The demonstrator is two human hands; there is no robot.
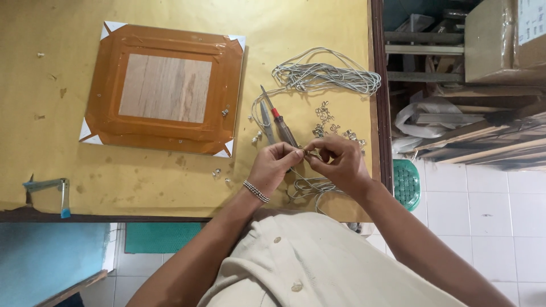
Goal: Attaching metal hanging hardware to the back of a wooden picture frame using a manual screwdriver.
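Yellow-papered table (170, 187) — taped frame back (165, 88), screwdriver (280, 120), cord coil (324, 77), metal hooks (333, 128)

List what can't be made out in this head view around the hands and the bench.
- Small part pinched between left hand and right hand: fingertips cover it, too small to identify.
- Grey cord below the hands: partly hidden by the right hand.
- Small metal fittings: too tiny to tell their kind.
- Screwdriver handle end: hidden behind the left hand.
- Cardboard box: cut off by the top right edge.
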